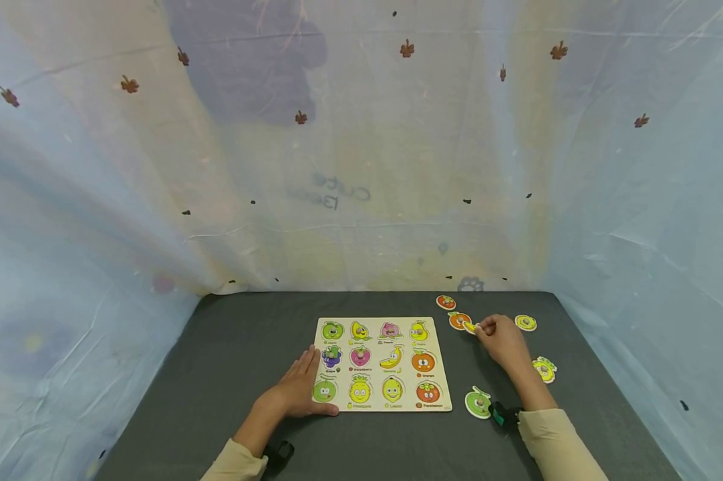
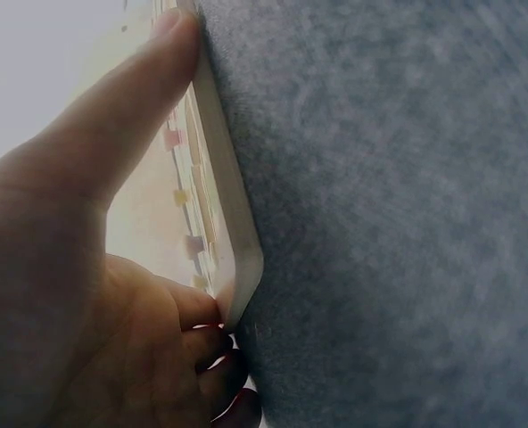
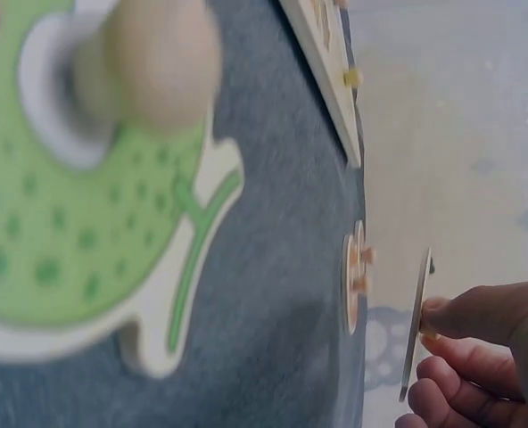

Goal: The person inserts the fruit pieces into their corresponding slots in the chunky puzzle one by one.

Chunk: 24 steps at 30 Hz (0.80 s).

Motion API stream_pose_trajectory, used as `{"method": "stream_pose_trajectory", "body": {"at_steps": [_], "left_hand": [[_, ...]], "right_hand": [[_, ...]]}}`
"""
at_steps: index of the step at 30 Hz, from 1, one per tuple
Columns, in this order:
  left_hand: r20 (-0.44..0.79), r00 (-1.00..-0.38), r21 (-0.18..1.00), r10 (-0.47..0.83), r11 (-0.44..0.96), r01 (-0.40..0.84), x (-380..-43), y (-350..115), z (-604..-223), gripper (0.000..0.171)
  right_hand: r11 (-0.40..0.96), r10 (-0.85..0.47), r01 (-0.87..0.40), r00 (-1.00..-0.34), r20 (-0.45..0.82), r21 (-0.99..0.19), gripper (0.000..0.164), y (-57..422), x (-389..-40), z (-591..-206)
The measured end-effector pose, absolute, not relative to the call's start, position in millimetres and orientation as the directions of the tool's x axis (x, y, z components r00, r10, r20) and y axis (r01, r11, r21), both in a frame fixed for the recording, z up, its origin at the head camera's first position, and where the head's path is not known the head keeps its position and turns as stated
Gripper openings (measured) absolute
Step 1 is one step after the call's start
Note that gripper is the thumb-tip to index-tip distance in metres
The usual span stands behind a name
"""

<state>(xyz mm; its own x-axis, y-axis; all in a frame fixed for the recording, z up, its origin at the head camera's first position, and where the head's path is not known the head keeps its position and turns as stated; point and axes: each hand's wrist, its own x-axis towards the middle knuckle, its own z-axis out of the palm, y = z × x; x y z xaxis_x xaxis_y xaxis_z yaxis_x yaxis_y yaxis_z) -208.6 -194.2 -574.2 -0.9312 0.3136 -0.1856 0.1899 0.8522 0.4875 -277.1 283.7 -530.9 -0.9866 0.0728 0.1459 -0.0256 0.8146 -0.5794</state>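
A wooden fruit puzzle board (image 1: 376,377) lies flat on the dark table, printed with rows of cartoon fruits. My left hand (image 1: 301,384) rests at its near left corner, fingers along the left side and thumb (image 2: 148,76) on the near edge. Right of the board, my right hand (image 1: 502,341) pinches a thin yellow banana puzzle piece (image 1: 470,328). The right wrist view shows this piece (image 3: 416,325) edge-on and raised, thumb against one face. An orange piece (image 1: 458,321) is just left of it in the head view, with a red persimmon piece (image 1: 446,302) behind.
A round yellow piece (image 1: 526,323) and a pineapple piece (image 1: 544,369) lie right of my right hand. Closer to me, a green melon piece (image 1: 477,404) with a wooden knob lies by the right wrist strap. A patterned curtain (image 1: 361,254) hangs behind the table (image 1: 241,361).
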Motion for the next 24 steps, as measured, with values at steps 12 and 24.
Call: {"method": "stream_pose_trajectory", "body": {"at_steps": [12, 24], "left_hand": [[-0.177, -0.929, 0.484, 0.326, 0.850, 0.206, -208.9, -195.3, -575.7, 0.144], [-0.217, -0.918, 0.495, 0.331, 0.848, 0.188, -200.5, -189.8, -555.6, 0.145]], "right_hand": [[0.808, -0.030, -0.145, -0.978, 0.206, -0.571, 0.013, 259.5, -268.9, -524.3], [0.793, -0.088, -0.187, -0.977, 0.195, -0.580, 0.008, 233.7, -260.7, -519.7]]}}
